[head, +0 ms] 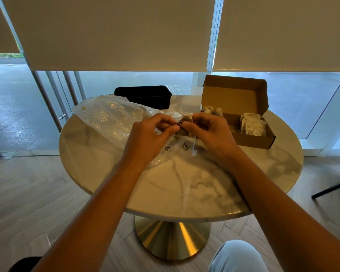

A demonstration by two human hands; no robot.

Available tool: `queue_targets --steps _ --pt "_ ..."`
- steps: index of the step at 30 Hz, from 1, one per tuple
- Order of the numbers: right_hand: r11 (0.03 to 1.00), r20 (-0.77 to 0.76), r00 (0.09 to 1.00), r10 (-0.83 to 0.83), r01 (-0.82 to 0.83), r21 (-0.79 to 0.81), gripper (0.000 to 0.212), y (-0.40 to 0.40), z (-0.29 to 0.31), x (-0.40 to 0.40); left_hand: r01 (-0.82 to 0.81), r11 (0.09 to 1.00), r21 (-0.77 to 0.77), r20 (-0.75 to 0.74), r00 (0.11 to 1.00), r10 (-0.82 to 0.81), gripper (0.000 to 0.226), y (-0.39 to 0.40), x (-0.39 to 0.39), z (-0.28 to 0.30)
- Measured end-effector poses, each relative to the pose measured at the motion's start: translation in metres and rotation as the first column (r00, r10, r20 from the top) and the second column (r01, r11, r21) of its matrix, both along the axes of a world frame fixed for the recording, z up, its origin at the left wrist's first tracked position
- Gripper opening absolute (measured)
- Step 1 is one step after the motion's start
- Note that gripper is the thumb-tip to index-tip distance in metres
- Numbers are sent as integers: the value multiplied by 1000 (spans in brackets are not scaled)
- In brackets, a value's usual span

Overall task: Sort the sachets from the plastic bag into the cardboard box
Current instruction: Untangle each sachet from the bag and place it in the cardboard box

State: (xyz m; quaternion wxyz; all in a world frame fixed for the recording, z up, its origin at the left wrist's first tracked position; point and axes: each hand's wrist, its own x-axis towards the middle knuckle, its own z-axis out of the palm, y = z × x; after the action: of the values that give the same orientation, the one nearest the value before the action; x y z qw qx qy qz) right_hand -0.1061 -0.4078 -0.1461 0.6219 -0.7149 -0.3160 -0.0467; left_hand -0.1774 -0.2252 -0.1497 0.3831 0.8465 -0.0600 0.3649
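Near the middle of the frame, both hands meet above a round marble table (185, 185). The left hand (151, 132) and the right hand (208, 128) have curled fingers and pinch the same small sachet (187, 118) between them, the left hand at its small dark tag end and the right hand at the paper pouch; the fingertips of the two hands are almost touching. Under and to the left of the hands lies a crumpled clear plastic bag (108, 114), spreading from the left centre of the frame toward the middle, its open edge under the wrists. Two small dark tags (185, 146) lie on the plastic just below the hands; whether sachets are attached to them cannot be told. To the right of the hands, in the right centre of the frame, stands an open cardboard box (251, 141) with its lid flap raised at the back. Inside it a pile of pale sachets (252, 124) fills the right part, and a smaller group of sachets (212, 110) sits at its left end, just beyond the right hand. Behind the bag, at the far edge of the table, sits a black rectangular tray (145, 95). The table stands on a shiny gold pedestal (173, 238). A knee in light trousers (238, 256) shows at the lower right.
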Motion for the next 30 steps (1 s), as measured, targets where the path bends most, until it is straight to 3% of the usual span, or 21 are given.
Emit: queue_targets --steps 6,9,15,30 --pt "999 -8 999 -38 38 28 28 -1 -1 3 -4 996 86 16 1000 3 13 2 1 -1" --pt "995 -54 999 6 -1 96 28 -2 -1 3 -9 999 43 -7 1000 9 12 1 3 -1" --pt "996 -68 997 38 -32 85 27 -1 0 1 1 1000 -15 12 1000 0 14 -1 0 1" --pt "999 -55 998 -13 16 44 21 -1 -2 4 43 985 165 3 999 -44 36 5 6 -5"
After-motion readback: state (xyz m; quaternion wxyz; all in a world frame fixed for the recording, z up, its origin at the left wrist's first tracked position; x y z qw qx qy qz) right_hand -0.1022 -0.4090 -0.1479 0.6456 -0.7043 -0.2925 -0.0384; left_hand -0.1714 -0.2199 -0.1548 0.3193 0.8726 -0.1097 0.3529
